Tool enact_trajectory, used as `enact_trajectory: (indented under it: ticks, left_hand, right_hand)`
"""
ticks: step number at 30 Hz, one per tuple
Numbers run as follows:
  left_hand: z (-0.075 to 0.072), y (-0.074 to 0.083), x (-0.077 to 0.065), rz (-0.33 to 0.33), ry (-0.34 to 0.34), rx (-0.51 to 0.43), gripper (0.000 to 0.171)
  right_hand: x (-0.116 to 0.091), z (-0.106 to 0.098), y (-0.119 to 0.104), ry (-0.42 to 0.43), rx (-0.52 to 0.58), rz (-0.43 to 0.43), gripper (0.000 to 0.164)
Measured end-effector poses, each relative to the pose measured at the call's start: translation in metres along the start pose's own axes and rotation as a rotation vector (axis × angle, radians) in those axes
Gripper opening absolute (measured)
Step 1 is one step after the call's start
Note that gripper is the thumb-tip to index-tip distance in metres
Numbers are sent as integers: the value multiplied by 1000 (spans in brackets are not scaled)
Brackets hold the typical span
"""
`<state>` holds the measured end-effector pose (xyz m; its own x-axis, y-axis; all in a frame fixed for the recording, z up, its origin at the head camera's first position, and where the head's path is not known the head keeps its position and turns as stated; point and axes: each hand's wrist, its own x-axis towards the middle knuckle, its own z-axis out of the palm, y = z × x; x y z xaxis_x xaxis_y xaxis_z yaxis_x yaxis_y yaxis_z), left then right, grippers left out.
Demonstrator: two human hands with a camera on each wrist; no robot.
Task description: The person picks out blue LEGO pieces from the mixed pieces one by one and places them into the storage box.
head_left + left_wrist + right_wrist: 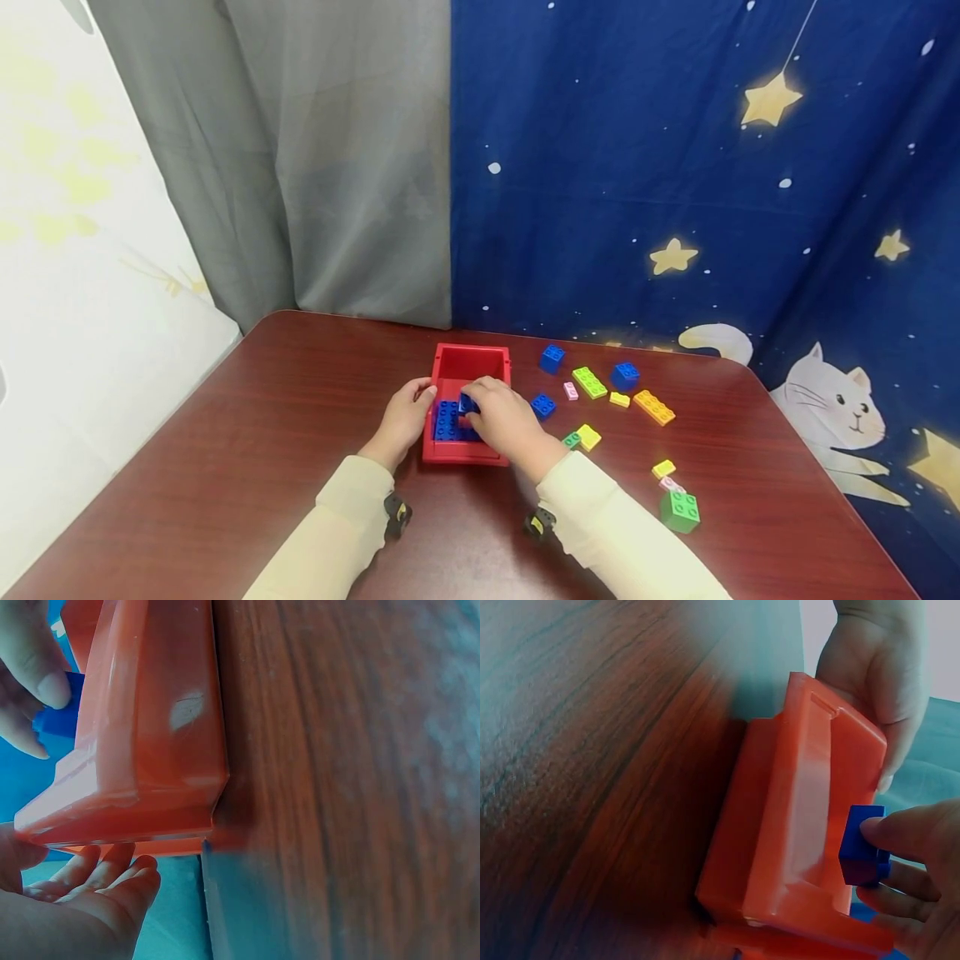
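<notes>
A red plastic box [471, 452] sits on the table. In the head view, blue studded bricks [447, 423] lie inside its near part. My left hand [406, 419] holds the box's left side, thumb at the rim and fingers along the outer wall, as the left wrist view shows. Over the box opening, my right hand [504, 417] pinches a blue toy brick [862, 844] between thumb and fingers. Part of that brick hides behind the fingers in the head view. The right wrist view shows it inside the line of the red wall.
Right of the box lie loose bricks: blue ones [552, 358], a lime one [589, 382], an orange one [655, 407], small yellow [663, 468] and pink ones [571, 391], and a tall green one [680, 512]. Curtains [360, 167] hang behind the wooden table [300, 400].
</notes>
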<state>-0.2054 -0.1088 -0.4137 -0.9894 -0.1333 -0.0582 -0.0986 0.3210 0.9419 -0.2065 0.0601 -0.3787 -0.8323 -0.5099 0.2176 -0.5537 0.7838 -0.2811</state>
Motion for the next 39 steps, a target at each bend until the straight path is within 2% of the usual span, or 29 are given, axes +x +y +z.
enact_trajectory:
  ticks: [11,26,39]
  left_hand:
    - [1,-1,-1,0,2,-10,43]
    - [0,0,-1,2,11,-27,43]
    - [1,-1,-1,7,4,-18,43]
  right_hand:
    - [5,7,-2,-35,-81,13,45]
    - [5,12,-1,-28,-154,-26,40]
    - [6,15,-2,-77,-234,-28,41]
